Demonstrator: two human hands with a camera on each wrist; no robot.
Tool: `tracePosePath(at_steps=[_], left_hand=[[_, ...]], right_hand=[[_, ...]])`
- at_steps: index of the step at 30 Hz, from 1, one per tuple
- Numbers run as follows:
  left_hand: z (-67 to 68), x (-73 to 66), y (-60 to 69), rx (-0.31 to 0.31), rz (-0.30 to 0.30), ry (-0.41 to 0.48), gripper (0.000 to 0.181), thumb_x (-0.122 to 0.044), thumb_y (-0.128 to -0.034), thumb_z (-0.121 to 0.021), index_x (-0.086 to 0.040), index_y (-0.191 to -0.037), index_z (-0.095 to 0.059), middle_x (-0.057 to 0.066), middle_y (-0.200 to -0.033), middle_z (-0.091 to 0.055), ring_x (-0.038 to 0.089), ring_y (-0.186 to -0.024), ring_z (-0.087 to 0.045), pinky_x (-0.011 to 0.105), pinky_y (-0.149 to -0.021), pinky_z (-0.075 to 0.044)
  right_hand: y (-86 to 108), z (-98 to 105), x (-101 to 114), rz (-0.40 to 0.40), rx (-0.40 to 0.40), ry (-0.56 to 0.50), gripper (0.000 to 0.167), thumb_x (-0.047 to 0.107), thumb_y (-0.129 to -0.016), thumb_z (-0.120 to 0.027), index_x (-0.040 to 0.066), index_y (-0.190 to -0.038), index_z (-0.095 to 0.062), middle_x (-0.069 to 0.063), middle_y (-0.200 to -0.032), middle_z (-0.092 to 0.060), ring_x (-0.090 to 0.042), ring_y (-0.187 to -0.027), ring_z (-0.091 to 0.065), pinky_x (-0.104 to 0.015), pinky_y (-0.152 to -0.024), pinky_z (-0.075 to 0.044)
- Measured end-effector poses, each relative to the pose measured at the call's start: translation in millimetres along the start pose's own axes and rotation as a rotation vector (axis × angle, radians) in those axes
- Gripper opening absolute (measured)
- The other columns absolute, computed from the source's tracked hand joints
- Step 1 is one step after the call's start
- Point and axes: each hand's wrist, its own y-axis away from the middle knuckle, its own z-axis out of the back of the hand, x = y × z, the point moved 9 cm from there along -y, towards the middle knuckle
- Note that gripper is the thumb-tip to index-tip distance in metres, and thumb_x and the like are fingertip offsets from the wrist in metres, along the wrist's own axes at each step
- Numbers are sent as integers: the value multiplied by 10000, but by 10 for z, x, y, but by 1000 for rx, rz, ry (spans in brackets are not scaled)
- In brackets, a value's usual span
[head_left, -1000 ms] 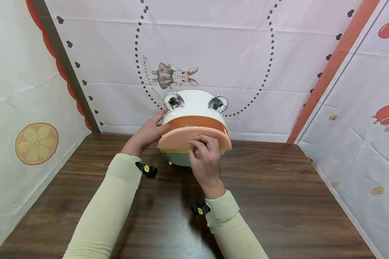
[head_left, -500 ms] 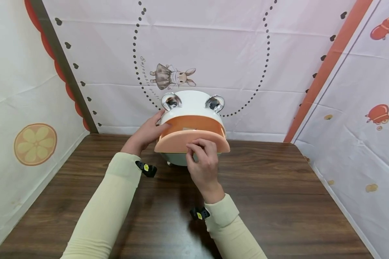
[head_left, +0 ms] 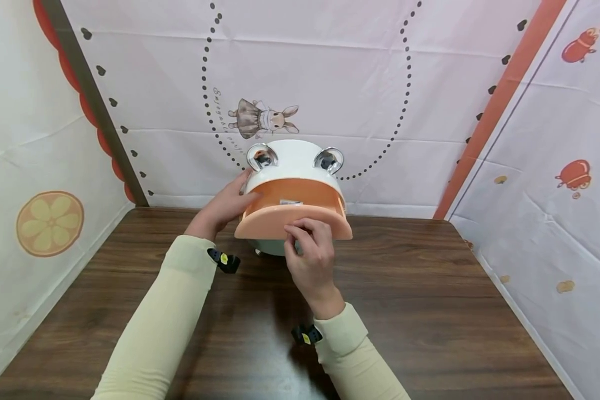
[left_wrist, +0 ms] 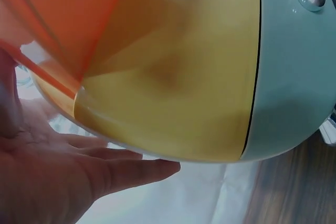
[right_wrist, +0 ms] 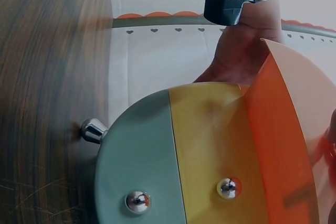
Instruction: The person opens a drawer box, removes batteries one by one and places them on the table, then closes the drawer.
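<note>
In the head view, a box with a white top (head_left: 297, 161) and two silver-ringed eyes stands near the table's back edge. Its orange flap (head_left: 262, 223) is tilted out, showing an orange inside with a small pale item (head_left: 290, 202). My right hand (head_left: 314, 264) pinches the flap's front between thumb and fingers; any knob there is hidden. Against the box's left side rests my left hand (head_left: 222, 208), its fingers extended along the yellow part (left_wrist: 184, 77) in the left wrist view. Below the yellow front (right_wrist: 210, 145) lies a green one (right_wrist: 139, 145), each with a silver knob.
Brown wooden table (head_left: 420, 300) lies under the box and arms. White printed cloth (head_left: 350, 72) stands close behind the box, with more cloth at both sides. Silver feet (right_wrist: 93, 130) hold the box off the table.
The orange flap has tilted further outward and down with my right hand on it, showing more of the inside. My left hand has stayed at the box's side.
</note>
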Motion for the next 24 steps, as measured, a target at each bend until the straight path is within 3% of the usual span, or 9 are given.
tracePosePath(at_steps=[3,8,11,16,20,24], left_hand=[[-38,-136,78,23,-45,18,829,-126,-895,-540,-285,-1571,-86,-6,-1637,-83,231,-1471,-152,511,-1151,-260],[-79,-266,186,32,-41,-6,854,-63,-849,-505,-242,-1574,-91,-25,-1640,-42,182,-1483,-74,488,-1177,-202],[-71,-197,133,26,-33,-32,843,-90,-867,-489,-256,-1573,-58,-50,-1640,1,163,-1496,-11,484,-1197,-146],[-32,9,-17,4,-44,-67,820,-135,-888,-478,-319,-1564,-52,-97,-1634,0,150,-1498,-11,488,-1203,-120],[-50,1,-2,14,-47,-83,819,-125,-893,-465,-324,-1563,-37,-85,-1636,3,159,-1501,-1,492,-1205,-100],[-80,-110,83,34,-31,-82,818,-93,-896,-444,-254,-1571,-10,-30,-1642,24,188,-1505,27,497,-1207,-71]], right_hand=[[11,4,6,-2,8,-7,118,-7,-793,-701,48,-878,-762,-92,-953,-628,-243,-923,-564,-342,-805,-481],[15,26,29,11,10,-3,107,1,-786,-712,44,-870,-763,-89,-946,-626,-240,-914,-563,-339,-797,-481],[14,36,45,17,14,0,106,8,-783,-721,43,-873,-765,-86,-946,-626,-237,-912,-565,-338,-798,-484],[8,49,68,33,17,-10,86,41,-797,-720,43,-870,-765,-80,-943,-632,-231,-907,-573,-331,-808,-488],[-7,78,86,56,2,-29,82,34,-788,-716,40,-857,-761,-79,-922,-646,-232,-884,-588,-332,-807,-497],[-19,101,99,69,-10,-31,85,23,-774,-717,38,-846,-758,-79,-902,-659,-230,-863,-599,-330,-794,-507]])
